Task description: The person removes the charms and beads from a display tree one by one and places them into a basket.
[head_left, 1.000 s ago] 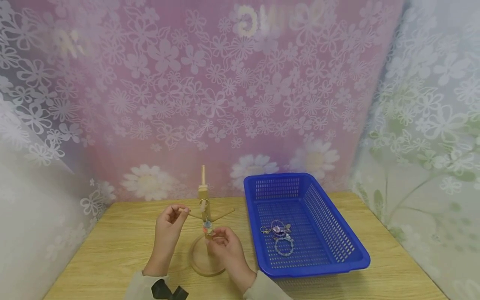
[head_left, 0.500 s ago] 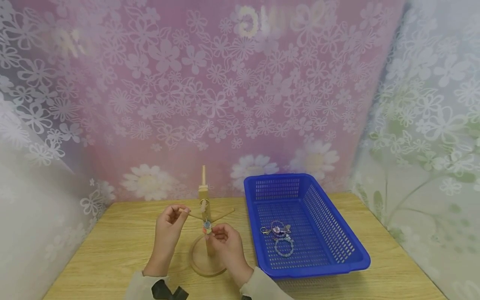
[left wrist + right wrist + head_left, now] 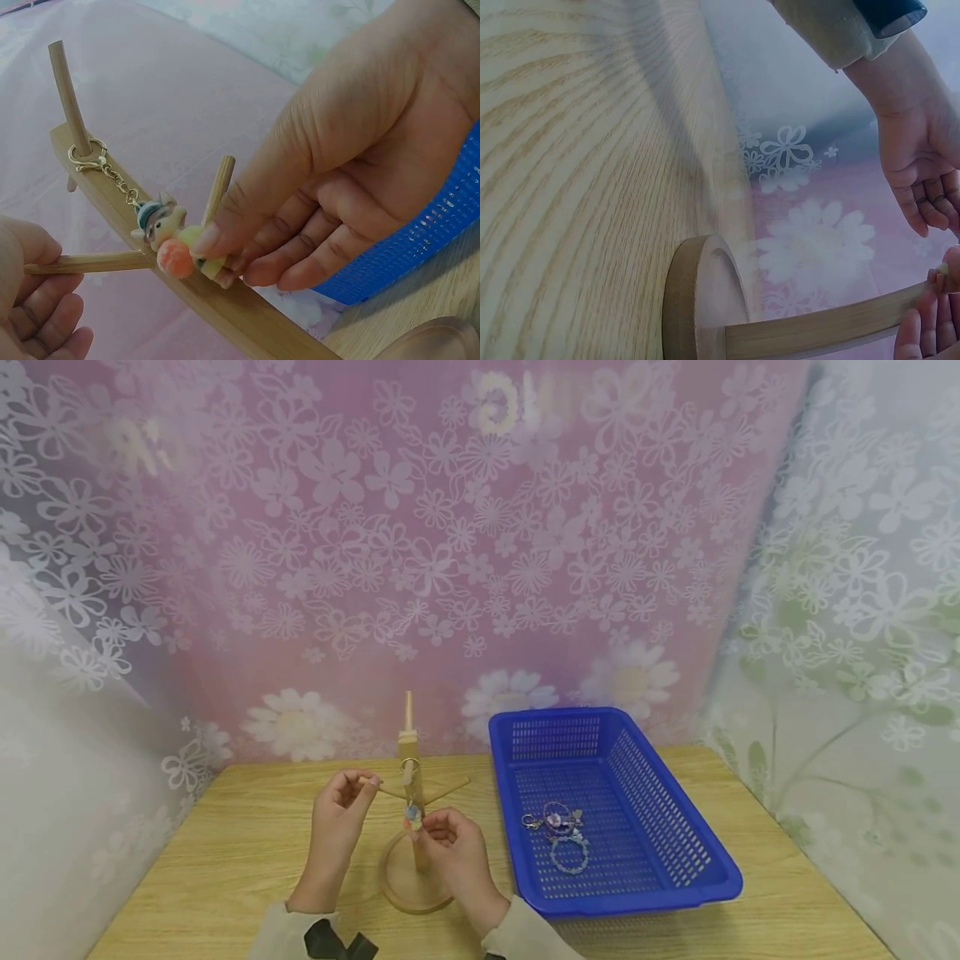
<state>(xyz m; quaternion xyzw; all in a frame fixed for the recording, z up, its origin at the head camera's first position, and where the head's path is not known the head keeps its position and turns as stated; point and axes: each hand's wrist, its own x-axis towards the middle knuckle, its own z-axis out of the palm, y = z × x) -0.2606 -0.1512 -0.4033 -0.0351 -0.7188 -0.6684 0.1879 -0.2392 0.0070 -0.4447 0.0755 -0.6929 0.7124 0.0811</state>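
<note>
Wooden stand [image 3: 408,793]: left hand [image 3: 337,814] pinches peg tip, right hand [image 3: 450,847] pinches keychain [image 3: 169,232] hanging off upper peg. Hang step looks near done; next: let go gently w/o swing.

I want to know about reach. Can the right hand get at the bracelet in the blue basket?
Probably yes. The right hand pinches the keychain charm on the wooden stand; the bracelet lies uncovered in the open-topped blue basket beside it.
</note>
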